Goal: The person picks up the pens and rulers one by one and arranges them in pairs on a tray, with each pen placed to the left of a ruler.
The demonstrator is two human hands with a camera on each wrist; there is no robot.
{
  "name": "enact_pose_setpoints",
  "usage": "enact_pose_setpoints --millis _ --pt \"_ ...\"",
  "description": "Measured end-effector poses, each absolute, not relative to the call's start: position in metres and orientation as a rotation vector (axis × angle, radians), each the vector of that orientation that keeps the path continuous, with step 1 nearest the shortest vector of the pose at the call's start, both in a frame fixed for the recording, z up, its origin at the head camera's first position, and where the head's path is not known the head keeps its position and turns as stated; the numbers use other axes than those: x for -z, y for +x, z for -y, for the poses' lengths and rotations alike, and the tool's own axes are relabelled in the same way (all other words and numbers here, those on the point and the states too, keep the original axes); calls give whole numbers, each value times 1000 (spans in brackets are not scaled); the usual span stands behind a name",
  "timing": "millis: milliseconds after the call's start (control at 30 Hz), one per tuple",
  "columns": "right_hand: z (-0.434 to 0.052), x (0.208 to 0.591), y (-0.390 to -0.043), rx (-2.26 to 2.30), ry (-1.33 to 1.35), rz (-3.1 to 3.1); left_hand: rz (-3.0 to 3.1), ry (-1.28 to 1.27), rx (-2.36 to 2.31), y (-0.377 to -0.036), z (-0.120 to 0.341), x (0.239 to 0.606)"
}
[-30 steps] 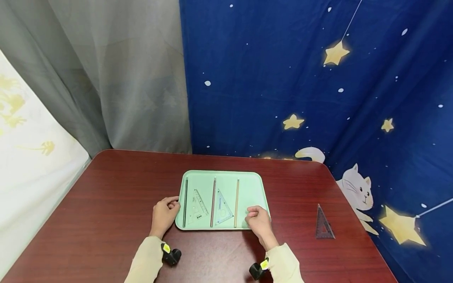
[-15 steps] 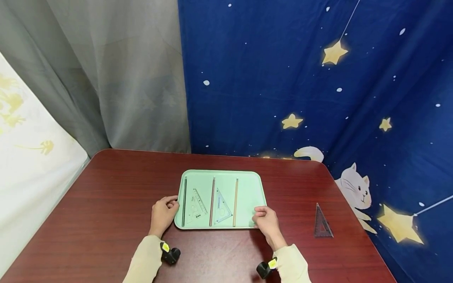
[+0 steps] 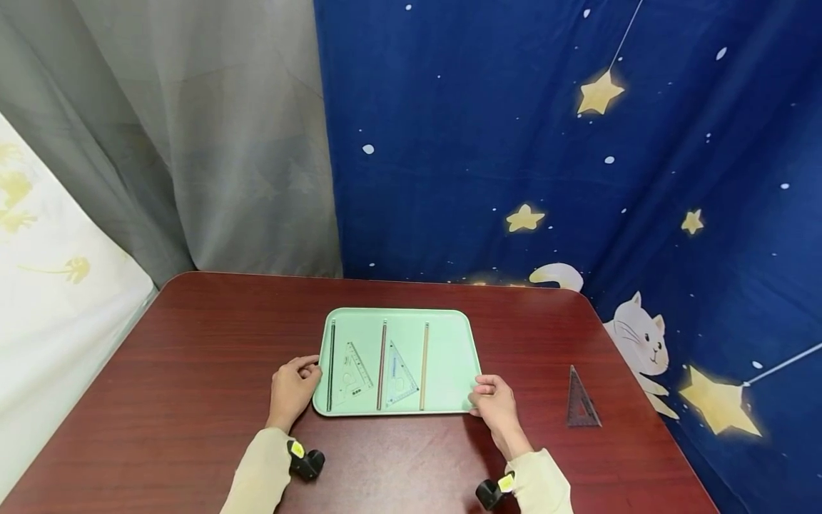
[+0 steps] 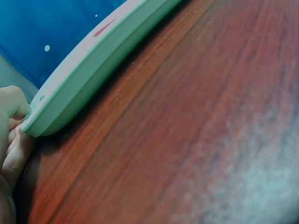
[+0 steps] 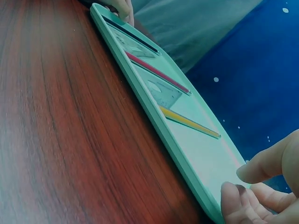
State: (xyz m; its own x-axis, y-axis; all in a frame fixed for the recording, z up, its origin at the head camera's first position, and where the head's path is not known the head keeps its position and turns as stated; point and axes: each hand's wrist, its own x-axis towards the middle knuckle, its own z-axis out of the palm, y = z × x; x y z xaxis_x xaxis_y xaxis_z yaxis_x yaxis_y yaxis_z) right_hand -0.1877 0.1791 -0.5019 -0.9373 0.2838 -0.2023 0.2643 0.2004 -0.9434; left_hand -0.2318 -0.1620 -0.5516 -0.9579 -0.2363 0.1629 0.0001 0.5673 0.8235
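A pale green tray [image 3: 449, 350] lies on the table, holding a black pencil [image 3: 331, 364], a red pencil [image 3: 382, 364] and a yellow pencil [image 3: 424, 368]. Between the pencils lie two clear set squares [image 3: 362, 370], one in each gap. My left hand [image 3: 294, 385] pinches the tray's left rim, thumb above and fingers below in the left wrist view. At the front right corner is my right hand [image 3: 496, 403], fingertips right at the rim. In the right wrist view its thumb [image 5: 261, 168] stands apart from the loosely bent fingers.
A dark set square [image 3: 574, 403] lies on the reddish-brown table [image 3: 212, 343], right of the tray. Behind the table hang a grey curtain [image 3: 250, 143] and a blue star-print curtain [image 3: 449, 143].
My right hand has moved right, from over the tray's front right area to its right edge. The left hand stays at the left rim. The head view has shifted slightly.
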Motion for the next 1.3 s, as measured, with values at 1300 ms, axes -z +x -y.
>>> enact_pose_setpoints --millis 1300 --pt "-233 514 -172 -1840 -634 2413 2561 220 1347 -230 162 550"
